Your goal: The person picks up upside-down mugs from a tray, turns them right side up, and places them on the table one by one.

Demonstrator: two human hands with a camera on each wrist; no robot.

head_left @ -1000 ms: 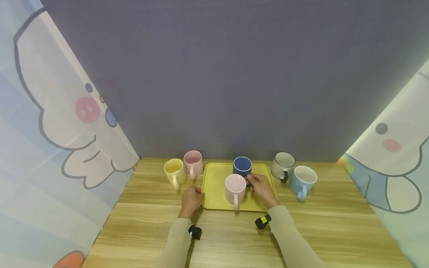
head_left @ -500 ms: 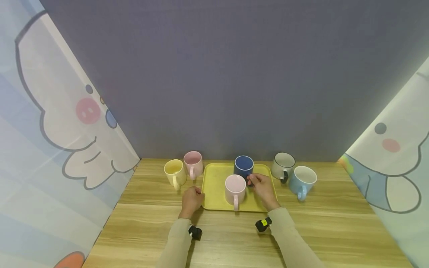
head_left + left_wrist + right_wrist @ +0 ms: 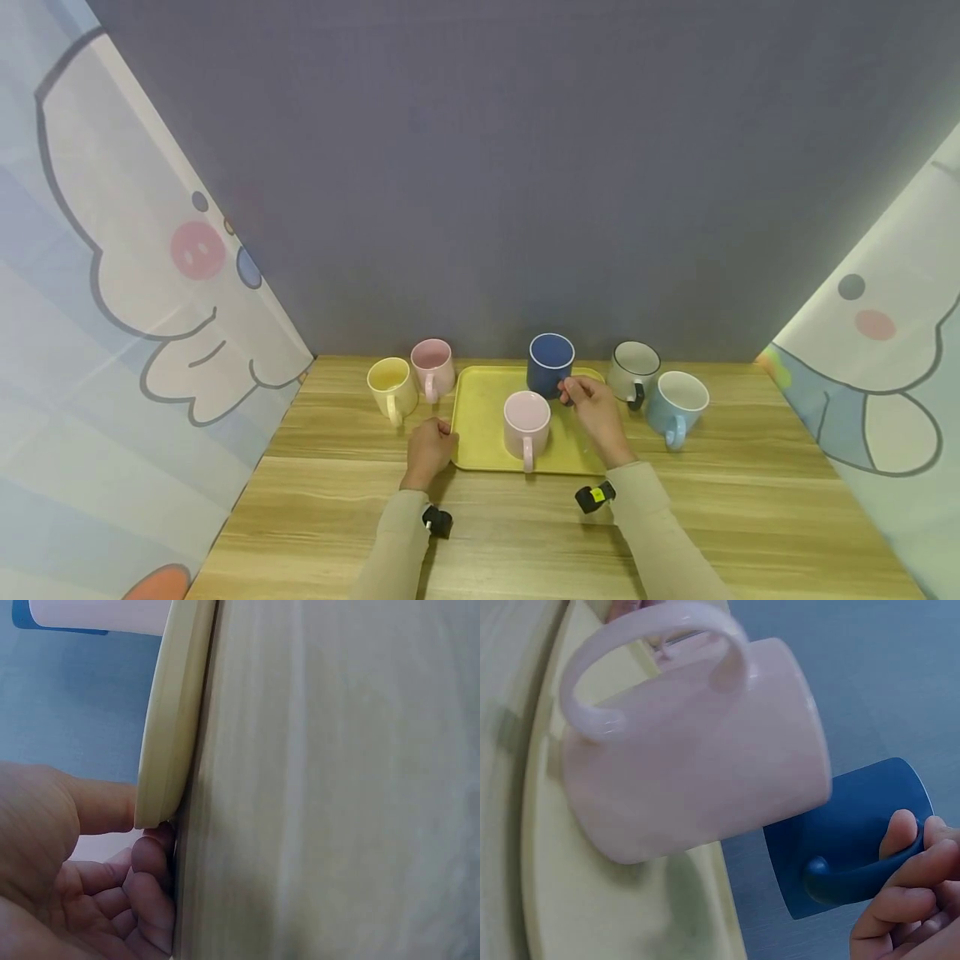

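A dark blue mug is raised above the back of the yellow tray. My right hand pinches its handle, as the right wrist view shows with thumb and fingers around the blue handle. The mug's base stands apart from the tray there. On the tray sits a pink mug, upright, handle toward me. At the tray's left front corner my left hand grips the rim. In the left wrist view its thumb lies against the rim, with the other fingers curled below.
Left of the tray stand a yellow mug and a second pink mug. To its right are a white mug with a black handle and a light blue mug. A grey wall rises behind the wooden table.
The dark blue mug has gone up and slightly right, off the tray, with my right hand on its handle. My left hand and the other mugs stay put.
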